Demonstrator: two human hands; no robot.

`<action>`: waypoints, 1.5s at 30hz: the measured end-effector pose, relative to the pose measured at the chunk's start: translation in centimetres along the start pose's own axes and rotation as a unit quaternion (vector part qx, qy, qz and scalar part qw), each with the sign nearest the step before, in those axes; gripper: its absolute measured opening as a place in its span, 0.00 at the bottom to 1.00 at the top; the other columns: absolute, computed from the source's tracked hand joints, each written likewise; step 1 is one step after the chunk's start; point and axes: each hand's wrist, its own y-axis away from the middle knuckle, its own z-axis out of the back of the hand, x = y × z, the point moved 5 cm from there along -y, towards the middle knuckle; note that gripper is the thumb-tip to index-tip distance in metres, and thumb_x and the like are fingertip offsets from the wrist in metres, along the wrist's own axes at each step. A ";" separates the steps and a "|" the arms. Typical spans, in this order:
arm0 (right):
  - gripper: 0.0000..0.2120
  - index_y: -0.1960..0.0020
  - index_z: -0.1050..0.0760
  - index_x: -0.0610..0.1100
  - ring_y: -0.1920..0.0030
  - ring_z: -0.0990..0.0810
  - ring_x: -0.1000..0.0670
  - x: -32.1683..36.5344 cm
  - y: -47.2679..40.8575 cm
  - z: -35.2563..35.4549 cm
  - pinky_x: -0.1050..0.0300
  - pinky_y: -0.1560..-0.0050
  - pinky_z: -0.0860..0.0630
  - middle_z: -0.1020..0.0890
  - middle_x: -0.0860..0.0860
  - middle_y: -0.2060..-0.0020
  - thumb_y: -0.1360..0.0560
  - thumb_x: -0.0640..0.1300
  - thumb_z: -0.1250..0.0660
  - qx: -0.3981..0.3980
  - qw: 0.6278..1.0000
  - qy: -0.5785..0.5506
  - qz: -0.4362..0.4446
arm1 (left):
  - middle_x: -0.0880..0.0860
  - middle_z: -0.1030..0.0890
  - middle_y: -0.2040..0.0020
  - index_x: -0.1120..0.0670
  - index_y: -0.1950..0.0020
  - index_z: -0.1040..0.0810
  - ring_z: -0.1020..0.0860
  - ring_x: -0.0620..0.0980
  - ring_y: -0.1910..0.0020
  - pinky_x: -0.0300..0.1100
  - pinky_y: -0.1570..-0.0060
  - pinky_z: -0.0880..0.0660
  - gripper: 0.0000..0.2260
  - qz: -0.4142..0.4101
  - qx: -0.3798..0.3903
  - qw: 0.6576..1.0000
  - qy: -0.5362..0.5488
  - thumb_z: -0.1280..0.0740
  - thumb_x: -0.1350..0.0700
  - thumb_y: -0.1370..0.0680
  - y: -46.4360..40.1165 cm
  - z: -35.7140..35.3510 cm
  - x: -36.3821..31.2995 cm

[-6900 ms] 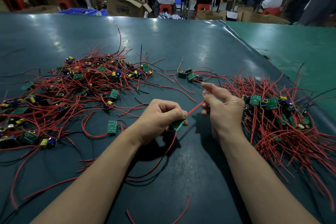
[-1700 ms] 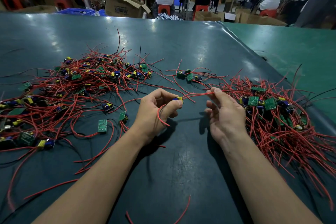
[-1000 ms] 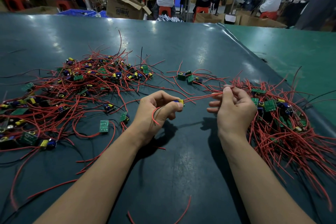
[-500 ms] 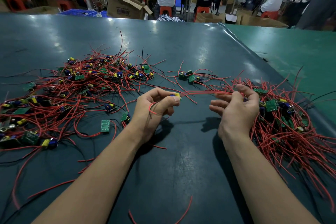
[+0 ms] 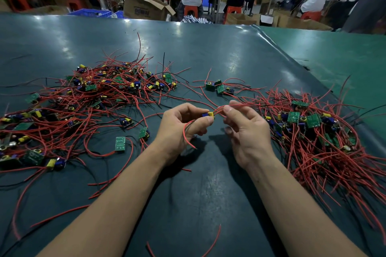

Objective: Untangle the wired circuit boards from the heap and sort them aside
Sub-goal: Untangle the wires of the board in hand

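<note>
A: Dark, glossy surface (image 5: pixel 188 52), with a workshop of seated people behind. And the job itself?

B: Lifted just above that surface, midway between both hands: one wired circuit board (image 5: pixel 208 114), showing only a blue-and-yellow component past the thumb.

A: Judged heavy?

B: Hardly. Looked featherlight, rigid in the body, limp and springy along the red lead (image 5: pixel 250 104). Seemed likelier to snag than to slip. Best taken by the board edges or the component, never yanked by the wire, given solder joints probably easy to tear.

A: And the grip on the left?

B: Gripped by the left hand (image 5: pixel 179 129), with fingers (image 5: pixel 203 121) drawn narrow, pinched thumb to forefinger on the component. Trailed a loose red tail below the palm.

A: On the right?

B: Pinched by the right hand (image 5: pixel 246 131) just beside, by thumb and forefinger on the lead, with the remaining fingers (image 5: pixel 253 113) half spread on nothing. Seemingly led off rightward toward the sorted pile (image 5: pixel 313 131).

A: Further out?

B: Tangled heap (image 5: pixel 94 100) to the left, well apart from both hands. Small cluster of boards (image 5: pixel 218 87) beyond them. Single green board (image 5: pixel 120 143) near the left forearm, flat on the surface.
</note>
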 end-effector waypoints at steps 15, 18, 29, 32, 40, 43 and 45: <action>0.07 0.60 0.21 0.42 0.72 0.23 0.57 0.6 -1.0 1.6 0.68 0.74 0.30 0.17 0.50 0.70 0.29 0.31 0.28 -0.063 0.994 -0.084 -0.005 | 0.54 0.19 0.67 0.64 0.56 0.21 0.25 0.46 0.73 0.35 0.69 0.26 0.05 0.016 0.010 1.000 -0.009 0.27 0.68 0.29 0.2 -0.2 -0.2; 0.10 0.61 0.23 0.43 0.73 0.23 0.57 1.4 -1.6 2.9 0.69 0.74 0.30 0.17 0.48 0.68 0.29 0.29 0.29 -0.132 0.982 -0.137 0.023 | 0.54 0.19 0.67 0.60 0.60 0.21 0.28 0.47 0.73 0.35 0.70 0.29 0.06 0.019 -0.005 0.999 0.031 0.26 0.68 0.32 0.1 0.1 -0.3; 0.14 0.44 0.29 0.45 0.63 0.23 0.61 4.2 -0.2 3.8 0.67 0.59 0.28 0.20 0.52 0.59 0.25 0.32 0.32 -0.213 0.919 0.108 0.314 | 0.50 0.21 0.67 0.56 0.57 0.21 0.28 0.47 0.70 0.39 0.66 0.29 0.07 -0.055 -0.168 0.978 0.109 0.29 0.60 0.34 -0.6 2.7 -0.9; 0.11 0.44 0.25 0.44 0.63 0.24 0.64 3.0 0.3 1.6 0.71 0.59 0.28 0.21 0.54 0.59 0.24 0.35 0.31 -0.106 0.921 0.206 0.314 | 0.50 0.21 0.63 0.57 0.52 0.21 0.24 0.43 0.66 0.37 0.62 0.25 0.08 -0.111 -0.232 0.964 0.070 0.27 0.65 0.28 -0.4 3.9 -2.0; 0.15 0.38 0.24 0.48 0.51 0.18 0.53 -0.7 2.6 -3.1 0.57 0.50 0.21 0.17 0.50 0.46 0.23 0.37 0.33 0.164 0.906 0.269 0.282 | 0.57 0.20 0.49 0.62 0.52 0.20 0.21 0.52 0.50 0.40 0.48 0.25 0.08 -0.359 -0.194 0.852 -0.327 0.25 0.65 0.30 2.2 1.4 -4.2; 0.13 0.42 0.22 0.52 0.50 0.17 0.52 -0.6 2.8 -3.2 0.50 0.52 0.19 0.17 0.50 0.45 0.24 0.41 0.34 0.170 0.915 0.246 0.271 | 0.56 0.18 0.45 0.64 0.50 0.21 0.20 0.52 0.44 0.47 0.42 0.24 0.10 -0.351 -0.153 0.860 -0.337 0.27 0.67 0.30 2.2 1.1 -4.0; 0.11 0.44 0.21 0.52 0.52 0.18 0.53 -0.3 3.1 -3.2 0.49 0.54 0.19 0.17 0.51 0.47 0.25 0.41 0.32 0.168 0.916 0.231 0.281 | 0.54 0.17 0.49 0.61 0.48 0.19 0.19 0.52 0.48 0.51 0.45 0.23 0.10 -0.351 -0.146 0.853 -0.357 0.27 0.63 0.28 2.3 1.0 -3.9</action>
